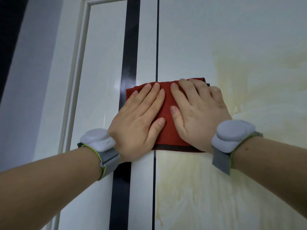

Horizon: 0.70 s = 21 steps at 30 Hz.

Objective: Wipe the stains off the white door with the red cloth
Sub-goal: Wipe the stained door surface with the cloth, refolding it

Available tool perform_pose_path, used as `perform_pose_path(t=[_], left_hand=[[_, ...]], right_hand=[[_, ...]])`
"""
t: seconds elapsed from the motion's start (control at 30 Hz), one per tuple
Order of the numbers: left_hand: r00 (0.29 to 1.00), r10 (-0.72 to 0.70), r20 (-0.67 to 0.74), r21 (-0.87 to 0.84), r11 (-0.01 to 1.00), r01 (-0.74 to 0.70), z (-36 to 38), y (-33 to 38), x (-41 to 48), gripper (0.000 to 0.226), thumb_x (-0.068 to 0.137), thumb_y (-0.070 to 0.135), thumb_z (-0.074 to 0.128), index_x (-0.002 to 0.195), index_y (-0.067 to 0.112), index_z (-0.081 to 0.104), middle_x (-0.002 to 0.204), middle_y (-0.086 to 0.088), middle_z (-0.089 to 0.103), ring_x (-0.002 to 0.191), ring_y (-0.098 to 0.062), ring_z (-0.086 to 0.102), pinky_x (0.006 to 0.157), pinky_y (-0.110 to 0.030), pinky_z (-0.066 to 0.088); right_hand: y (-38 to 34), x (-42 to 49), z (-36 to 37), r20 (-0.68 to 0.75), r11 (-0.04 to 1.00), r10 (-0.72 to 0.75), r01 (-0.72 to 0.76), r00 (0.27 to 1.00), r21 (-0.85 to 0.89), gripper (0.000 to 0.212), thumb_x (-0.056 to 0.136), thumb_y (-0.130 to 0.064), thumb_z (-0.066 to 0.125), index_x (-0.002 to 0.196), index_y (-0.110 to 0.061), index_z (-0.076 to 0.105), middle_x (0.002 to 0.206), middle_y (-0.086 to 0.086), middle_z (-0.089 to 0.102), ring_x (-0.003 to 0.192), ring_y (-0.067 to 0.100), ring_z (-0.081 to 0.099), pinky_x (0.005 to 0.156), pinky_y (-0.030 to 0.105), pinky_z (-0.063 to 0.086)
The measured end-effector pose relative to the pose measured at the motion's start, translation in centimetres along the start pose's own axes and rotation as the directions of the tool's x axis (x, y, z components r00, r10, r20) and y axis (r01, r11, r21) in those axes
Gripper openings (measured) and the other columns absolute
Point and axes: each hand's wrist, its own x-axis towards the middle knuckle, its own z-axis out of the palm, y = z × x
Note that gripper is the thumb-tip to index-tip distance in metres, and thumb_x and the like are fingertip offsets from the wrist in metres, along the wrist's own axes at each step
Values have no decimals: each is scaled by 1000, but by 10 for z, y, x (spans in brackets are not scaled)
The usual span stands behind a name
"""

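You're mid-wipe: both palms are flat on the red cloth (167,103), pinning it to the white door (232,35). Your left hand (137,120) covers its left half and your right hand (197,113) its right half, with fingers straight and spread and nothing gripped. The folded cloth straddles the thin dark line (157,39) and its left edge reaches the wide black stripe (131,39).

Plenty of work is left. A yellowish stain (259,90) spreads to the right of the cloth, and more of it runs down in drips below (191,183). The panel left of the thin line looks clean, though the glare there makes it hard to be sure.

The next move calls for firm, even pressure and a slide right or down into that yellow patch. Keep the cloth flat so it doesn't bunch under your palms.

Nothing blocks the sweep. The door frame (79,63) sits well off to the left, and a grey wrist band (98,143) rides on each arm, clear of the surface.
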Motion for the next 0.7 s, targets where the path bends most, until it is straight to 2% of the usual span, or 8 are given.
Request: perform_pose_path(t=[0.17,0.33,0.43,0.6,0.7], left_hand=[[1000,13,3,62,998,-13,-2,-18,25,62,109,43,26,162,11,25,171,-8,20,159,-23,14,130,-44,13],[1000,-18,-16,48,999,19,2,-10,10,62,109,41,28,162,8,26,170,-11,22,159,-28,17,130,-47,13],[999,-27,-26,37,999,28,4,-2,-6,61,109,40,31,161,7,29,169,-13,24,158,-29,19,129,-49,15],[1000,-25,-16,35,999,25,4,9,-33,61,109,38,31,160,5,28,169,-15,24,158,-31,18,129,-49,14],[999,-38,2,37,999,38,4,18,-50,62,109,38,31,161,4,27,169,-15,22,159,-31,16,129,-50,14]], right_hand=[[4,23,11,6,999,43,-43,999,2,54,101,-38,36,144,-9,51,143,13,55,127,36,52,97,47,30],[-11,5,11,0,992,118,-118,993,52,56,105,-39,30,153,-12,42,156,11,45,145,30,41,116,44,26],[-18,-8,6,35,992,106,-108,994,67,59,105,-39,28,156,-11,35,159,9,41,149,27,36,120,43,23],[-33,-33,-3,13,993,85,-86,996,85,54,105,-37,34,145,-5,50,155,15,45,146,32,40,120,47,28],[-39,-48,-9,36,994,71,-73,997,75,53,105,-36,34,145,-5,51,155,16,45,146,33,40,120,48,29]])
